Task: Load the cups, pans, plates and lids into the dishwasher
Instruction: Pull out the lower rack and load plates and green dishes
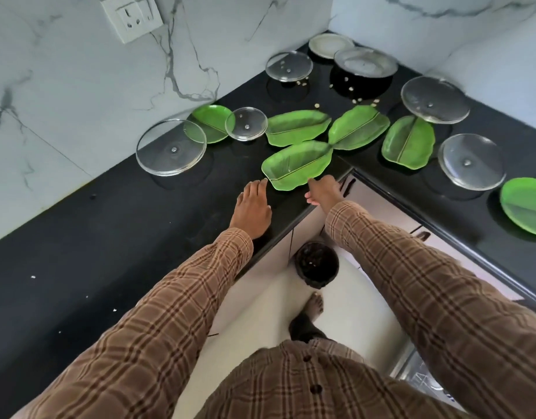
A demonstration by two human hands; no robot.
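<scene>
Several green leaf-shaped plates and clear glass lids lie spread over the black L-shaped counter [109,237]. The nearest leaf plate [297,164] sits at the counter's inner corner. My left hand [253,211] lies flat on the counter, its fingertips touching that plate's left rim. My right hand [324,192] reaches to the plate's near right rim, fingers at its edge; the grip is hidden. More leaf plates [297,127], [359,127], [408,142] lie behind. A large glass lid [171,148] overlaps a round green plate [212,122]. A small glass lid [246,124] sits beside it.
Glass lids [470,161], [434,99], [288,67] and steel plates [365,62], [330,45] fill the back and right counter, with scattered crumbs. A black bin [316,263] stands on the floor by my foot. A dishwasher rack [424,379] shows at lower right. A wall socket [130,16] is at upper left.
</scene>
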